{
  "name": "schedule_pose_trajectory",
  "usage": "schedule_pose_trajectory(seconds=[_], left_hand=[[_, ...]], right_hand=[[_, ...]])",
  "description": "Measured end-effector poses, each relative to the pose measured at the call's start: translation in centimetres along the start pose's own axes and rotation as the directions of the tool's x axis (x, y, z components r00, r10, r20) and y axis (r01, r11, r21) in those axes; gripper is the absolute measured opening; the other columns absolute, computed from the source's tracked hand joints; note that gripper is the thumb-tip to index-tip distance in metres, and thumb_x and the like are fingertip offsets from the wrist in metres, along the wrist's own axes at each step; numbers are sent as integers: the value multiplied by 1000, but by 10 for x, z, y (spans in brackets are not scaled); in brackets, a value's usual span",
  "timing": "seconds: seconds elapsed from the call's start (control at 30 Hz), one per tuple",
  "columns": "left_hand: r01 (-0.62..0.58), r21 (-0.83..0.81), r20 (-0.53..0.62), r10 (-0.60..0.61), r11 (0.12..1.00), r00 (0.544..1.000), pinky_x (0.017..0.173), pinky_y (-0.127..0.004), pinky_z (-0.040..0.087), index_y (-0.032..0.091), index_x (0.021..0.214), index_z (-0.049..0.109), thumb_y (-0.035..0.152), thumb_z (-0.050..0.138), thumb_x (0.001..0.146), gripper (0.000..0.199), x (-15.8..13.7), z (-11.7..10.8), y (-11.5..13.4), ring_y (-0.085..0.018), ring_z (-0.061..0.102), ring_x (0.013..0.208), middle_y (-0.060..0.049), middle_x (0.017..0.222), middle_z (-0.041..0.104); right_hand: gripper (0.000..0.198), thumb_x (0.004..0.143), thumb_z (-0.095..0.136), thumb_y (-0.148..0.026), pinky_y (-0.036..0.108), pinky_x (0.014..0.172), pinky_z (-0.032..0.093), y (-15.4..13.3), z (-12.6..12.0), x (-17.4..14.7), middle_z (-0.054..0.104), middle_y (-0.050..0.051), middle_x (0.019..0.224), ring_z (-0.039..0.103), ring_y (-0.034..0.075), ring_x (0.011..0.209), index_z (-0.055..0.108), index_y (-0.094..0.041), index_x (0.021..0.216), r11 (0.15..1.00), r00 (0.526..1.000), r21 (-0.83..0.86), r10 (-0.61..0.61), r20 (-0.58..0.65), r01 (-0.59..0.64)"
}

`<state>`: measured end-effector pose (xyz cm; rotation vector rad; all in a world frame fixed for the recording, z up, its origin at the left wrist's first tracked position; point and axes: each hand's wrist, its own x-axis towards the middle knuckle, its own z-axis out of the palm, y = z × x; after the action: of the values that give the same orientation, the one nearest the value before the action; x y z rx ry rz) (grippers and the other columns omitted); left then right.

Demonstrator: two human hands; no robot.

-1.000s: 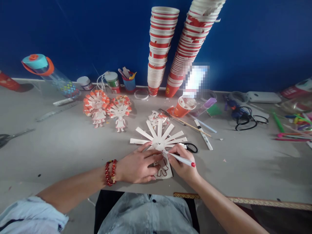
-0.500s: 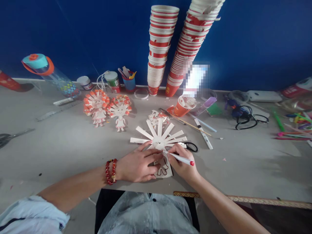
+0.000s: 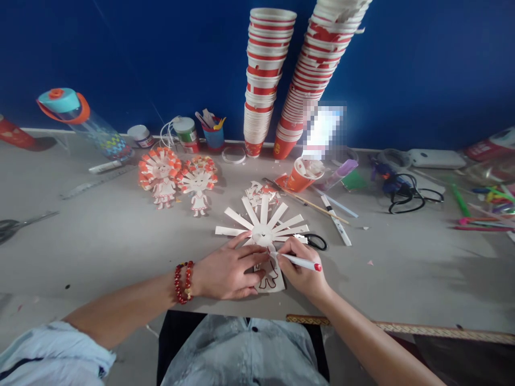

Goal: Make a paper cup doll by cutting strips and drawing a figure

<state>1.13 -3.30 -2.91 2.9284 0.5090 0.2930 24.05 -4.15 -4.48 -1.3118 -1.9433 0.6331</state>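
Head camera view: from where I stand, at the left of the grey surface [image 3: 120, 236], a white paper doll with an orange-tipped paper mane [image 3: 164, 171] lies beside a second white paper doll with a smiling face [image 3: 198, 202], both well beyond the person's forearm. Next comes the left hand [image 3: 229, 274], red beads at its wrist, palm down with fingers spread; it grips nothing, and its fingertips cover part of the white paper cutout with fanned strips [image 3: 263, 236]. That cutout lies right in front of the person, between the two hands, its strips spreading away and its one broad panel running from the round hub back towards the body. On the panel I can make out a dark reddish outline with a skirt and legs, partly hidden by the fingers. From the right, a slim white pen with a red end [image 3: 302, 261] slants in, its tip towards the hub, at the panel's upper right; whether it touches, I can't tell. The right hand [image 3: 306, 279] pinches that pen and is the nearer one to the panel's right edge, with the outline to its left. Just beyond it sit the black-handled scissors [image 3: 317, 241].
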Motion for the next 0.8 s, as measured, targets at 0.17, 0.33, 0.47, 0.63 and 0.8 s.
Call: schedule_pose_trajectory(seconds=[0.17,0.33,0.47,0.63,0.8], left_hand=[[-3,6,3,3,1000,1000,120,-56,9,21,118,63,41,48,96,33,0,0,0,-27,44,131,-12,135,55],[-7,16,-7,7,1000,1000,120,-56,9,21,119,62,42,47,97,34,-1,1,0,-27,44,131,-12,135,55],[-2,12,0,2,1000,1000,120,-57,8,21,118,63,42,47,97,34,0,1,0,-27,45,131,-11,136,55],[-4,20,-7,4,1000,1000,120,-57,9,21,119,62,43,47,96,34,-1,0,-1,-27,46,129,-11,138,54],[-5,12,-14,5,1000,1000,121,-57,8,21,120,62,43,47,97,35,-2,2,-1,-27,46,130,-11,138,54]], right_hand=[[14,76,50,-15,23,51,35,0,1,0,47,-6,51,42,12,47,45,-23,65,1000,1000,11,9,2,-9],[14,75,50,-14,23,51,34,1,0,0,48,-5,52,43,12,48,45,-23,65,1000,1000,5,10,-13,-10],[14,74,51,-14,23,52,35,1,0,-1,49,-5,52,44,12,49,45,-23,65,1000,1000,-2,0,-20,0],[14,74,50,-13,23,52,34,2,-1,-2,48,-5,52,43,12,49,45,-22,66,1000,999,3,-12,-29,12],[14,74,50,-12,23,51,33,1,-2,-1,47,-6,52,42,12,48,45,-23,66,1000,999,4,-26,-36,26]])
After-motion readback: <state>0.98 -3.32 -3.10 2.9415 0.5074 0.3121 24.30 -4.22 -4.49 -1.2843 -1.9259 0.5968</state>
